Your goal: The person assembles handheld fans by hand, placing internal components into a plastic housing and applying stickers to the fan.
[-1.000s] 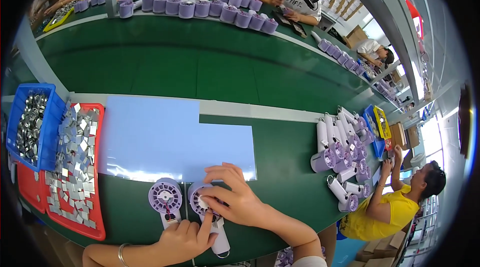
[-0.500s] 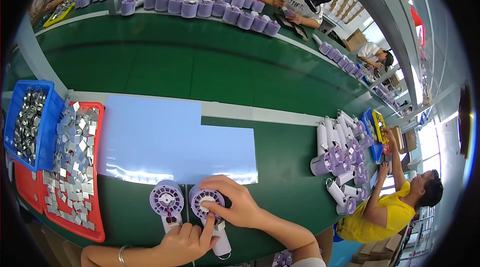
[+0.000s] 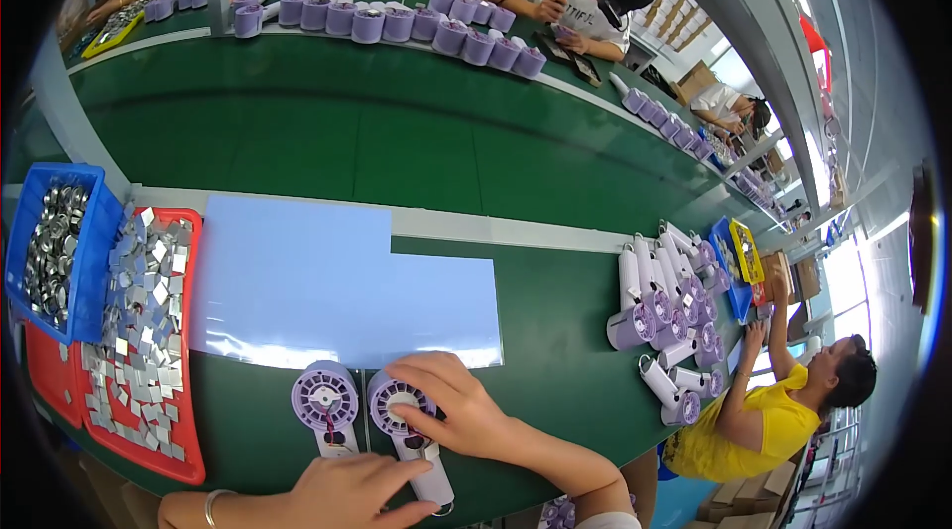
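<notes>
Two purple-and-white handheld fans lie side by side in front of me, heads away from me and handles toward me. My right hand [image 3: 454, 408] is closed over the head of the right-hand fan [image 3: 428, 482], its thumb on the pale round centre. Close by, my left hand [image 3: 347, 491] has its fingers stretched out and apart, beside and partly over that fan's white handle. The left-hand fan [image 3: 325, 397] shows its round spoked face, with thin red wires below the hub. My left hand hides the lower part of its handle.
At left, a blue bin [image 3: 87, 271] of round metal parts stands beside a red tray [image 3: 188, 370] of small silvery squares. A pale blue sheet [image 3: 297, 281] lies beyond the fans. More fans [image 3: 635, 328] are piled at right, near a co-worker in yellow [image 3: 749, 430]. Other people work across the green table.
My left hand has drawn back toward me from the fans' wiring area, its fingers spreading. My right hand stays on the right-hand fan. The whole view has shifted slightly.
</notes>
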### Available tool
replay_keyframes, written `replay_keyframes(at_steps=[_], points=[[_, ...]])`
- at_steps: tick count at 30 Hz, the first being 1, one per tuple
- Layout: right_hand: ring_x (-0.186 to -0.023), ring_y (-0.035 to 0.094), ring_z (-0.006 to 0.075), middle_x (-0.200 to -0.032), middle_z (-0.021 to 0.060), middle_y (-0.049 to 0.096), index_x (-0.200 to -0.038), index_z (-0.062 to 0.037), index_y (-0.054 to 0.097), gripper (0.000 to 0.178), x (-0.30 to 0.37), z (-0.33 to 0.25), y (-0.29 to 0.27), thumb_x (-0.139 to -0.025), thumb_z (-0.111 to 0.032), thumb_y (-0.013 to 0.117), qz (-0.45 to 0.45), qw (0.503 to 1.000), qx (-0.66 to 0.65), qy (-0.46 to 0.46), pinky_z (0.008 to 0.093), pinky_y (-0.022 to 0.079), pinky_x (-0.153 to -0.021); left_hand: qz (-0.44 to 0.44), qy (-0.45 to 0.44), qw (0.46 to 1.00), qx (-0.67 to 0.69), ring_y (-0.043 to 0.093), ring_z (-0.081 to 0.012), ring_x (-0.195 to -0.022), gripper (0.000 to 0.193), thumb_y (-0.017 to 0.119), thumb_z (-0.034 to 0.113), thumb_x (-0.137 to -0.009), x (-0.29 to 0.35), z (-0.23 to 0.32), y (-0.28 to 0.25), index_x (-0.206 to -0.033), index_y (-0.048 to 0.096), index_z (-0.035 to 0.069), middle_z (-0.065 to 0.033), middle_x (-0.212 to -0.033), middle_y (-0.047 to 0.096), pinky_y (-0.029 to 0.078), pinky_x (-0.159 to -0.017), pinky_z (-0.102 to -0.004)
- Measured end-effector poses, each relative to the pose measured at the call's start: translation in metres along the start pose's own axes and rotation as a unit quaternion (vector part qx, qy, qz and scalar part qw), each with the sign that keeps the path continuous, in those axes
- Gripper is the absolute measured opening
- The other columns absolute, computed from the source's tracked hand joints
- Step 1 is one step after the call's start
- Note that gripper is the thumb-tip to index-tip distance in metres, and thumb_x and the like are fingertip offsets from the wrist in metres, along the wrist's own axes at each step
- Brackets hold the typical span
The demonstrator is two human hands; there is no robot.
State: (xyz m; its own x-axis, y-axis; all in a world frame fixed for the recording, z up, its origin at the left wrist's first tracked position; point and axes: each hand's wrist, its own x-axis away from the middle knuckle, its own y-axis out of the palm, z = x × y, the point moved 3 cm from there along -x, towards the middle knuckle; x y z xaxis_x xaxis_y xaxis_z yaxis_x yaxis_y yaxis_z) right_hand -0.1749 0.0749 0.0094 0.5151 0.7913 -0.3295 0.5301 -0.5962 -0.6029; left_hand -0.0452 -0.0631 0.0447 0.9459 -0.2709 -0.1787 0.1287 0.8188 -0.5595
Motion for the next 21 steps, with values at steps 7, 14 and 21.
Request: replay_keyframes(at_steps=[7, 14, 21], points=[[-0.113, 0.058, 0.0352, -0.129, 0.0186, 0.058, -0.128, 0.0027, 0.059, 0.047, -0.004, -0.016, -0.007, -0.085, -0.01, 0.073, 0.01, 0.999, 0.045, -0.027, 0.0405, 0.049, -0.097, -0.172, -0.211, 0.835, 0.478, 0.048, -0.0139, -0.092, 0.036, 0.045, 0.012, -0.098, 0.005, 0.004, -0.028, -0.129, 0.06, 0.001, -0.0041, -0.099, 0.047, 0.04, -0.085, -0.0288], [-0.091, 0.064, 0.028, -0.102, 0.0177, 0.065, -0.122, 0.006, 0.061, 0.037, -0.023, -0.048, -0.028, -0.086, 0.001, 0.067, 0.067, 0.996, -0.05, -0.04, 0.0353, 0.053, -0.08, 0.096, -0.129, 0.882, 0.443, 0.053, -0.0101, -0.098, 0.03, 0.054, -0.001, -0.096, 0.0, -0.013, -0.05, -0.125, 0.057, 0.002, -0.004, -0.114, 0.052, 0.042, -0.086, -0.0238], [-0.093, 0.066, 0.0193, -0.101, 0.0134, 0.068, -0.121, 0.0026, 0.064, 0.038, -0.085, -0.059, -0.012, -0.083, 0.005, 0.068, 0.063, 0.993, -0.101, -0.01, 0.0309, 0.051, -0.087, 0.29, -0.055, 0.853, 0.43, 0.06, -0.0147, -0.108, 0.027, 0.064, -0.007, -0.091, -0.015, -0.03, -0.087, -0.116, 0.057, -0.001, -0.0087, -0.117, 0.059, 0.052, -0.085, -0.0264]])
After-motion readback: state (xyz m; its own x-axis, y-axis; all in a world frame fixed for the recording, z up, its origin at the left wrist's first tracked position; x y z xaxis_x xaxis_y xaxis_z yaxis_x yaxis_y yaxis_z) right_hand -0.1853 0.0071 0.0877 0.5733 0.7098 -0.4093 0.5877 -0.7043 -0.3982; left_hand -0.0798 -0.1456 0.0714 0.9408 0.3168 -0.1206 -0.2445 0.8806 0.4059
